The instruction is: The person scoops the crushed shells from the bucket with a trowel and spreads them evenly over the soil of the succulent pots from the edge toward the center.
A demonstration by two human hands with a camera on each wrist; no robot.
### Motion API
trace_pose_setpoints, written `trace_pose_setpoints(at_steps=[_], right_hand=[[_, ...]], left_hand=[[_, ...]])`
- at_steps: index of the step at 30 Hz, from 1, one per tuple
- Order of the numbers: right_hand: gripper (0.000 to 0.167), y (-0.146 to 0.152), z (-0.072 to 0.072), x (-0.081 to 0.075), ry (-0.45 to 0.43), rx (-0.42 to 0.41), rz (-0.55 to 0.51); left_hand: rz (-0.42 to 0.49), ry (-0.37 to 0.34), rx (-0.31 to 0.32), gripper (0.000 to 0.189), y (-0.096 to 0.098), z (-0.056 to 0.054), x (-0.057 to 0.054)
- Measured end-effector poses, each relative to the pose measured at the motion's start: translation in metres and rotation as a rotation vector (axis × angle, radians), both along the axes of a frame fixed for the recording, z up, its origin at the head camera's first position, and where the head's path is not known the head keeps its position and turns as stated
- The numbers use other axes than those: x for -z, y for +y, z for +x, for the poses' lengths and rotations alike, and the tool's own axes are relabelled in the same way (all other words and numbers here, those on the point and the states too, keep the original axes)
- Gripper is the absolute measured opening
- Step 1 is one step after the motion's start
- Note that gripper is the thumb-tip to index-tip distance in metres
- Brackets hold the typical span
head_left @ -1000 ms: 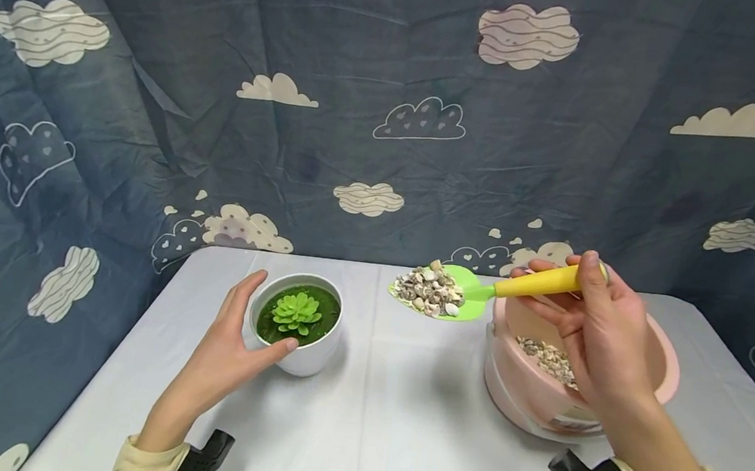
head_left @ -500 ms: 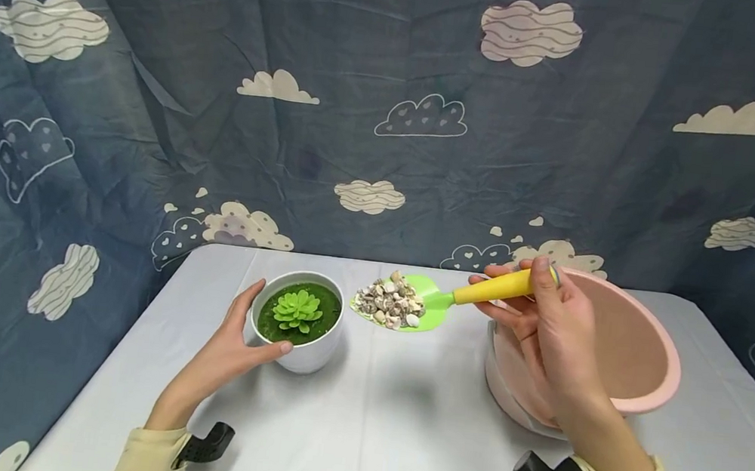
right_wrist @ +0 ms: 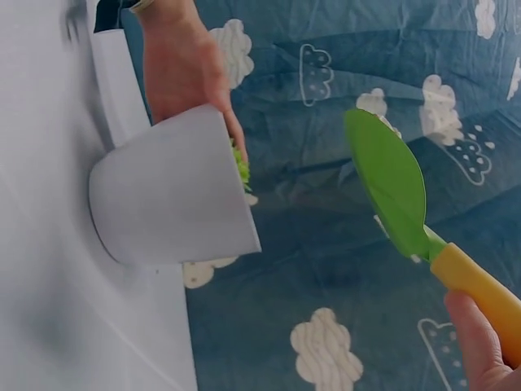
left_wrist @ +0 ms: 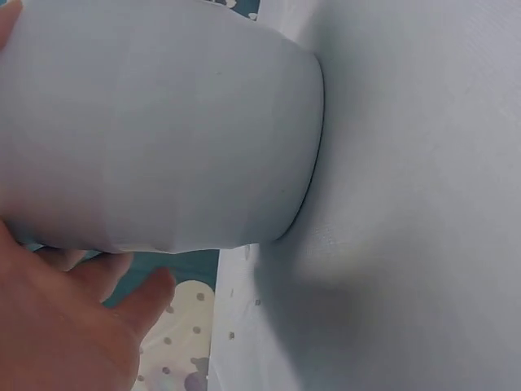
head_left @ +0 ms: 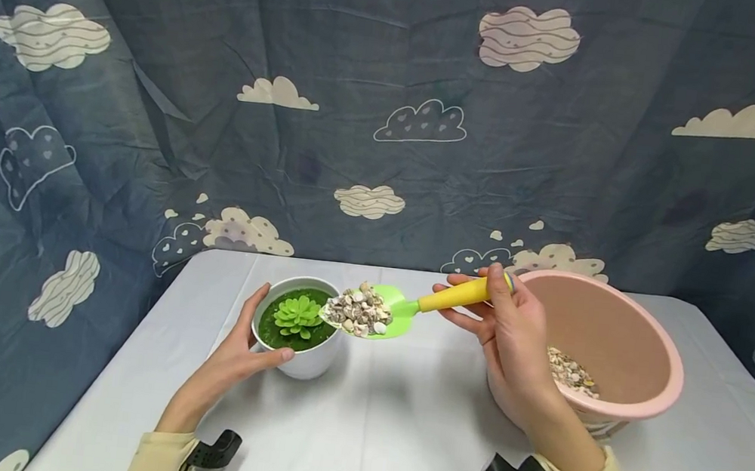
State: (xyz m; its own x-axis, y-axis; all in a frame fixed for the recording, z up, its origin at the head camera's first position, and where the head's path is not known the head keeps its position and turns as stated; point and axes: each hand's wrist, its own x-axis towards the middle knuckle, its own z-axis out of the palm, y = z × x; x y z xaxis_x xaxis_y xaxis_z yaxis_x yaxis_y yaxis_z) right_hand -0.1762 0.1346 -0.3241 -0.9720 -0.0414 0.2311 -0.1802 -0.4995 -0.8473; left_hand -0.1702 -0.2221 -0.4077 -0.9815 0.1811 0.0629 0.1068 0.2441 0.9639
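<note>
In the head view my right hand (head_left: 511, 339) pinches a small garden trowel by its yellow handle (head_left: 456, 296). The trowel's green blade (head_left: 397, 313) carries a heap of small shells and pebbles (head_left: 358, 311), its tip overlapping the right rim of a white plant pot (head_left: 311, 362). A bright green succulent (head_left: 298, 314) sits on green moss inside that pot. My left hand (head_left: 229, 361) holds the pot, thumb along the front and fingers round the left side. From the right wrist, the blade's underside (right_wrist: 391, 183) shows above the level of the pot's rim.
A pink bucket (head_left: 668, 370) with more shells and pebbles (head_left: 572, 372) inside stands on the right, partly behind my right hand. The white tablecloth (head_left: 356, 453) covers the table. A dark blue cloth with clouds (head_left: 342, 35) hangs behind it.
My right hand has moved the loaded trowel left and slightly down, from beside the bucket to the pot's rim. My left hand has stayed at the pot, which has hardly moved.
</note>
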Motion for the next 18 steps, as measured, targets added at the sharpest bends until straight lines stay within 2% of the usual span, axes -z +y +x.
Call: trace_pose_setpoints(at_steps=[7, 12, 18], right_hand=[[0.032, -0.022, -0.015, 0.01, -0.019, 0.009, 0.0], [0.036, -0.041, -0.024, 0.015, -0.048, 0.016, -0.001], [0.033, -0.059, -0.032, 0.021, -0.034, 0.038, 0.009]], left_hand=[[0.01, -0.055, -0.014, 0.104, -0.001, 0.001, -0.001], [0.022, -0.06, -0.005, 0.104, -0.003, 0.001, -0.001], [0.033, -0.055, -0.003, 0.104, -0.004, -0.001, 0.0]])
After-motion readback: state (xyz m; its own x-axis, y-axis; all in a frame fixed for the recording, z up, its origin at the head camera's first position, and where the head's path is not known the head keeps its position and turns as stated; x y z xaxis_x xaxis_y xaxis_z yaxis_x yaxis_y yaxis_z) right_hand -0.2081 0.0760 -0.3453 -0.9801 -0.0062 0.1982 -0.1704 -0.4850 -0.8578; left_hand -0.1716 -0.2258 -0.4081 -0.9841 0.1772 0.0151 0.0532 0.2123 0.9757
